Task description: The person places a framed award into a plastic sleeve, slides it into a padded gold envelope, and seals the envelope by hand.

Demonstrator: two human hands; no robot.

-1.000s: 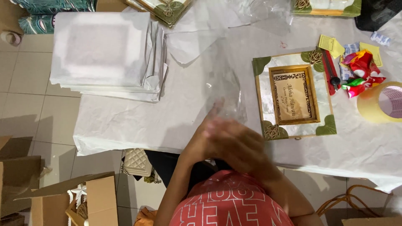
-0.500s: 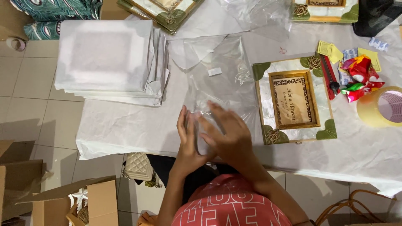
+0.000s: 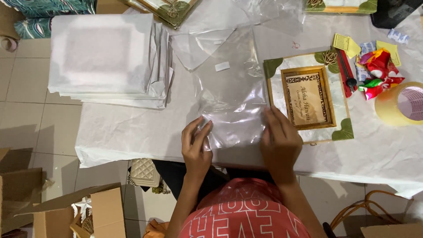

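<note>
Both hands are on the clear plastic bag [image 3: 231, 105] here. Left hand [image 3: 196, 147] is pinching the bag's near left corner between thumb and fingers, right hand [image 3: 278, 143] is flat-ish with fingers spread, pressing the near right edge down right where it touches the picture frame [image 3: 308, 98]. The bag lies across the middle of the paper-covered table [image 3: 132, 132], with its far end reaching up toward other loose plastic sheets [image 3: 211, 35].

My take on doing this bit well: keep the pinch light and pull the film evenly from both corners, since it wrinkles easily and the opening is hard to spot. Flatten it before lifting anything.

Further out, a stack of white-wrapped bundles [image 3: 105, 57] sits on the left, a tape roll [image 3: 403, 103] and a red cutter [image 3: 348, 72] on the right, and a cardboard box [image 3: 79, 211] on the floor.
</note>
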